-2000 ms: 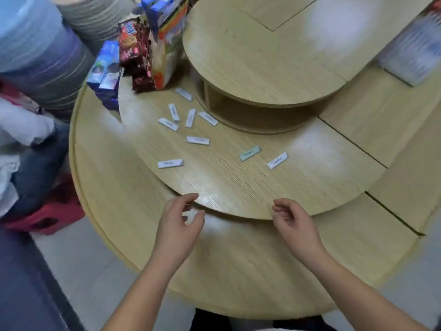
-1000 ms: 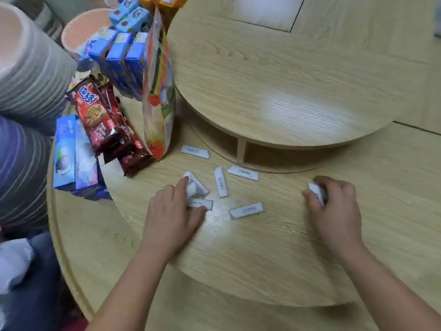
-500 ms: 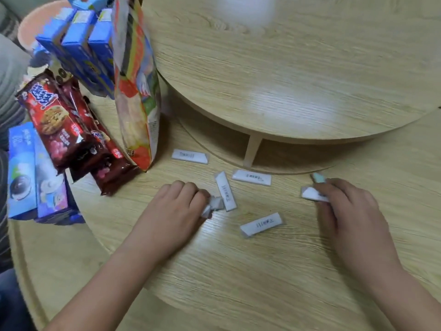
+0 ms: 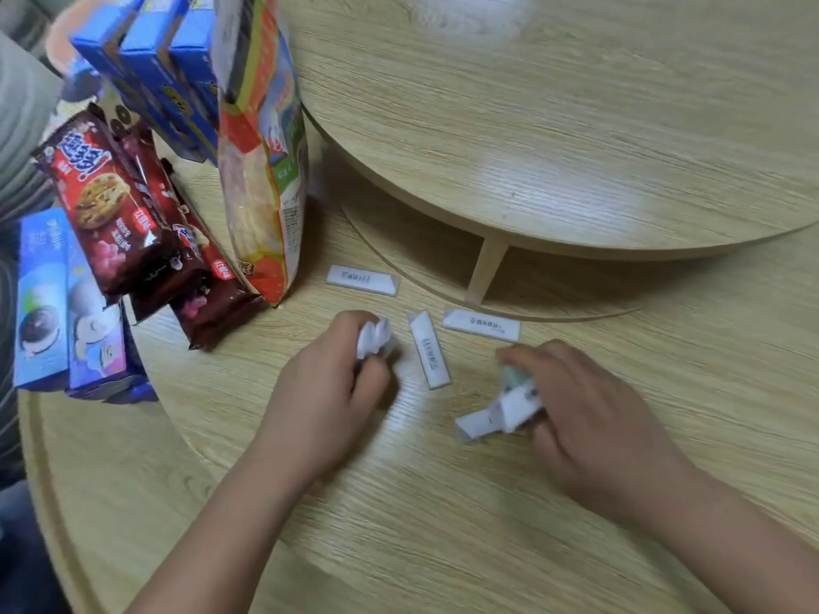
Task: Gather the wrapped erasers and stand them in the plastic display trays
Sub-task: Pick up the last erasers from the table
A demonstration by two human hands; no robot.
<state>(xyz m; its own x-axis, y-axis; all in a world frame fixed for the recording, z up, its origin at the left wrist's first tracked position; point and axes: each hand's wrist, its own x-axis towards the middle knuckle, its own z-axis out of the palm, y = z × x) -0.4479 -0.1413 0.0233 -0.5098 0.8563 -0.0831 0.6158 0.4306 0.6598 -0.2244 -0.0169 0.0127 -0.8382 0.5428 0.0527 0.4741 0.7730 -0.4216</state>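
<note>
Head view: a round wooden table point(image 4: 443, 502) built in stepped tiers fills the frame, with its raised upper tier point(image 4: 532, 126) at top right. A tall snack bag point(image 4: 261, 170) stands at the left of the middle tier. Upright blue boxes point(image 4: 155, 73) stand behind it, red biscuit packets point(image 4: 102, 201) lean beside it, and pale blue biscuit boxes point(image 4: 44, 303) sit at far left. The left hand point(image 4: 328, 392) rests on the middle tier, fingers curled round the left bunch of wrapped erasers point(image 4: 374, 339), whose white ends protrude. The right hand point(image 4: 594, 418), nearby and blurred, is closed on the right bunch of wrapped erasers point(image 4: 509, 405), with one white piece jutting left and a green one above. Three loose erasers lie flat on the middle tier: the far eraser point(image 4: 362, 280) just beside the snack bag's base, the middle eraser point(image 4: 429, 349) between the hands, and the right eraser point(image 4: 481, 324) near the upper tier's overhang
</note>
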